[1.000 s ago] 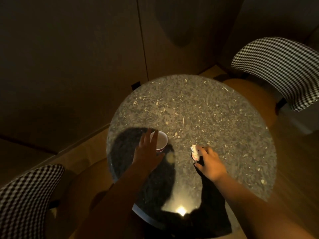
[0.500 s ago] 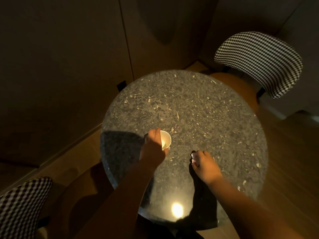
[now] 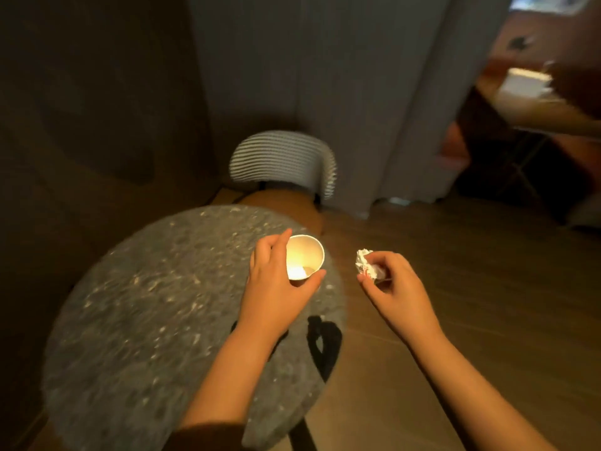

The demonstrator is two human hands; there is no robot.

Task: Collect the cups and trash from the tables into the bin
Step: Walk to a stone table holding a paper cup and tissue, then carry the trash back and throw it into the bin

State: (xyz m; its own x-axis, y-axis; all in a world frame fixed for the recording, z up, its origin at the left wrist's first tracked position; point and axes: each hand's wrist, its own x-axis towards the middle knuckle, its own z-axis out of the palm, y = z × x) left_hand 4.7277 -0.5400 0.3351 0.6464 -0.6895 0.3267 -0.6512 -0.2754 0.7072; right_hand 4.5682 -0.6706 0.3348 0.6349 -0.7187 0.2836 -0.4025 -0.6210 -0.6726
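Table (image 3: 146, 304); left fingers (image 3: 282, 238) seemingly round cup (image 3: 307, 255)

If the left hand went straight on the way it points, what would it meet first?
Probably the chair backrest beyond the table; nothing shows between it and the left hand holding the cup, though depth is unclear.

Dim, warm room. Overhead light pools as a yellow glow inside the small white paper cup (image 3: 305, 258) and brightens the crumpled white paper wad (image 3: 366, 265). Dark shadows lie on the round grey speckled stone desk (image 3: 146, 320). Motion blur smears the pale patterned fabric chair back (image 3: 279, 161) into stripes — the frame's edges bend and soften.
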